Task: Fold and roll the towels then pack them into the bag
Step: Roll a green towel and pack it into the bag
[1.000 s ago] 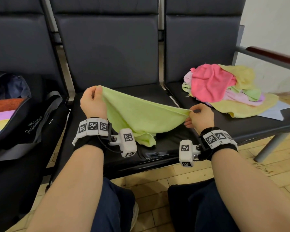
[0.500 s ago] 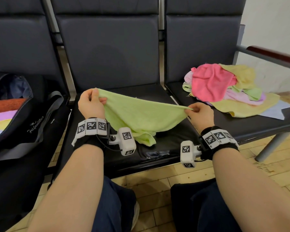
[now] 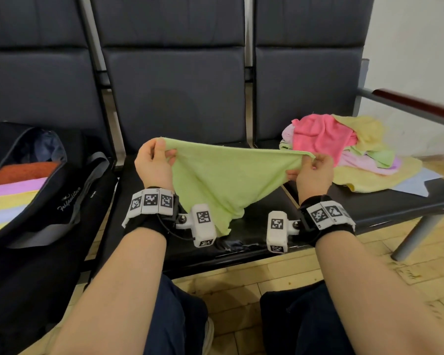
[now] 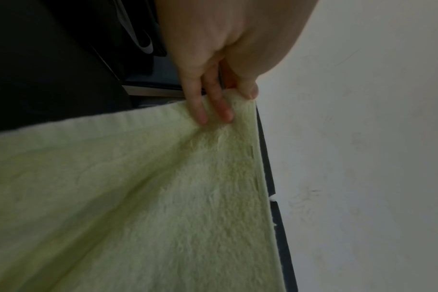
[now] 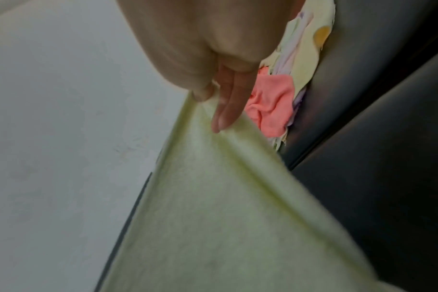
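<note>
Head cam looks forward-down over both forearms at the seats. Wrist cams sit close, looking along each palm at the fingers [image 4: 200,110]. All three share the green towel [image 3: 223,180]; right wrist also catches the towel pile [image 5: 270,110].

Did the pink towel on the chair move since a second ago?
No. The pink towel lies on the same spot of the pile on the right seat, by the same armrest. Only the green towel shifted.
</note>
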Available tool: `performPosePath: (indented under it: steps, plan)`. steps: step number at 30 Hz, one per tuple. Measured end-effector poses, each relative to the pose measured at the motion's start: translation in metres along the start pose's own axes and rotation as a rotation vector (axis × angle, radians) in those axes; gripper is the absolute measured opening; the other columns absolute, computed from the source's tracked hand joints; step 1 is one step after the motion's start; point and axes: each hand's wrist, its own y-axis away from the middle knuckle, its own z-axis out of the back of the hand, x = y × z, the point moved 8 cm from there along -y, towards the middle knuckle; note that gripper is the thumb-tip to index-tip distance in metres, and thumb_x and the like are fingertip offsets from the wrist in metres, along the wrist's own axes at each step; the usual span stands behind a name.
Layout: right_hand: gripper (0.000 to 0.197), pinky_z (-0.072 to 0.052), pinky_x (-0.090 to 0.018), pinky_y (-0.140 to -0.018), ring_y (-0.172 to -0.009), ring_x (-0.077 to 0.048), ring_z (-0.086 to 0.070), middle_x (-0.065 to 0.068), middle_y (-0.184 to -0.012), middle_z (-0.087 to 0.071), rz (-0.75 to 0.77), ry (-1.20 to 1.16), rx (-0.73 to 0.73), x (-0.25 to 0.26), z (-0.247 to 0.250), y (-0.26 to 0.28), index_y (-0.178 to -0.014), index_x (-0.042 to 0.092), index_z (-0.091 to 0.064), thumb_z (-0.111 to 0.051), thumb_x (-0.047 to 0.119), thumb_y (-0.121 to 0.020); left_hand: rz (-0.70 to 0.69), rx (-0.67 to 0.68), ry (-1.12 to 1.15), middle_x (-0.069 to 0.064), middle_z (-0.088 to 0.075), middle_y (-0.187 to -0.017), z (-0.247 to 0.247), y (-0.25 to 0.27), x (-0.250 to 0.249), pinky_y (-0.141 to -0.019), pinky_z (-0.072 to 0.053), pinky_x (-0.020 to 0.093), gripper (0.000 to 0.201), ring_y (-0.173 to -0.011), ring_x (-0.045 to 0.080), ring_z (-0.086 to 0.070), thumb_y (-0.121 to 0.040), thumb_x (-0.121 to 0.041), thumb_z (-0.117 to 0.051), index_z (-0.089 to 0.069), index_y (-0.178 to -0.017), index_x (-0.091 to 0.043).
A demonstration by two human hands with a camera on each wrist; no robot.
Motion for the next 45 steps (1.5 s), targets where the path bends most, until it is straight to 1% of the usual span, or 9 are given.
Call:
performPosePath:
  steps: [5,11,14,20,24,27,31,38,45]
  plan:
    - [0.025,-0.056,-0.038,-0.083,-0.071,-0.017,-0.065,0.006,-0.069,-0.063,0.083,-0.007,-0.062,0.057,0.006,-0.011,-0.116,0.005,-0.061,-0.058,0.018,-0.094,-0.082,-0.038,0.063,0.004,-0.063,-0.088,-0.016,-0.008,-0.052,-0.079,-0.056,0.031,0.016,-0.077,0.011,-0.066,-0.098,-0.015,-0.05,-0.059,-0.087,-0.022]
    - [0.003,-0.056,-0.03,-0.079,-0.075,-0.014,-0.065,-0.004,-0.083,-0.067,0.371,-0.185,-0.138,0.176,0.012,-0.013,-0.093,0.016,-0.062,-0.06,0.015,-0.092,-0.276,-0.075,0.162,0.005,-0.062,-0.091,-0.038,-0.012,-0.151,-0.085,-0.053,0.029,0.014,-0.081,0.012,-0.064,-0.1,-0.013,-0.045,-0.054,-0.091,-0.018]
    - [0.006,-0.047,-0.027,-0.077,-0.08,-0.017,-0.057,-0.003,-0.089,-0.062,0.444,-0.131,-0.164,0.21,0.015,-0.005,-0.095,0.02,-0.059,-0.055,0.023,-0.095,-0.35,-0.104,0.055,0.001,-0.057,-0.094,-0.042,-0.005,-0.188,-0.078,-0.044,0.012,0.016,-0.08,0.007,-0.057,-0.102,-0.015,-0.041,-0.055,-0.102,-0.006]
    - [0.022,-0.037,-0.029,-0.077,-0.092,-0.022,-0.049,-0.003,-0.099,-0.051,0.195,0.077,-0.03,0.191,0.018,-0.009,-0.113,0.007,-0.051,-0.043,0.022,-0.099,0.042,-0.119,-0.435,0.011,-0.045,-0.135,-0.033,0.008,-0.167,-0.087,-0.03,0.032,0.033,-0.117,0.038,-0.045,-0.101,-0.038,-0.032,-0.052,-0.121,-0.022]
    - [0.018,-0.038,-0.027,-0.076,-0.087,-0.017,-0.05,-0.001,-0.096,-0.054,0.279,-0.013,-0.092,0.21,0.036,-0.004,-0.102,0.011,-0.054,-0.054,0.028,-0.096,-0.099,-0.123,-0.296,0.011,-0.057,-0.123,-0.041,0.009,-0.189,-0.104,-0.032,0.035,0.033,-0.113,0.03,-0.051,-0.104,-0.026,-0.029,-0.049,-0.121,-0.006]
    - [0.018,-0.043,-0.02,-0.069,-0.079,-0.014,-0.052,0.0,-0.089,-0.057,0.276,-0.102,-0.116,0.22,0.047,-0.004,-0.095,0.012,-0.055,-0.062,0.028,-0.091,-0.194,-0.119,-0.204,0.016,-0.055,-0.122,-0.043,0.009,-0.205,-0.079,-0.031,0.017,0.034,-0.112,0.028,-0.052,-0.105,-0.021,-0.03,-0.048,-0.121,0.003]
    - [0.014,-0.037,-0.007,-0.054,-0.072,-0.012,-0.049,-0.002,-0.088,-0.057,0.282,-0.122,-0.152,0.23,0.054,-0.001,-0.094,0.011,-0.056,-0.062,0.023,-0.091,-0.239,-0.132,-0.217,0.017,-0.058,-0.121,-0.041,0.012,-0.212,-0.07,-0.029,0.015,0.035,-0.112,0.029,-0.054,-0.104,-0.021,-0.034,-0.052,-0.12,0.004]
    - [0.025,-0.041,-0.03,-0.082,-0.104,-0.033,-0.057,-0.016,-0.113,-0.059,0.05,0.126,-0.088,0.2,0.044,-0.006,-0.112,0.0,-0.059,-0.052,0.014,-0.092,-0.105,0.051,-0.577,0.028,-0.063,-0.11,-0.048,-0.002,-0.181,-0.082,-0.042,0.038,0.038,-0.106,0.041,-0.057,-0.1,-0.022,-0.046,-0.063,-0.103,0.011]
    - [0.011,-0.049,-0.038,-0.085,-0.089,-0.025,-0.058,-0.007,-0.088,-0.061,0.095,0.147,0.182,0.193,-0.013,0.016,-0.087,0.008,-0.061,-0.058,0.019,-0.089,-0.062,0.285,-0.467,0.008,-0.055,-0.068,-0.092,0.016,-0.162,-0.081,-0.05,0.033,0.036,-0.078,0.028,-0.056,-0.093,-0.025,-0.056,-0.051,-0.059,-0.013]
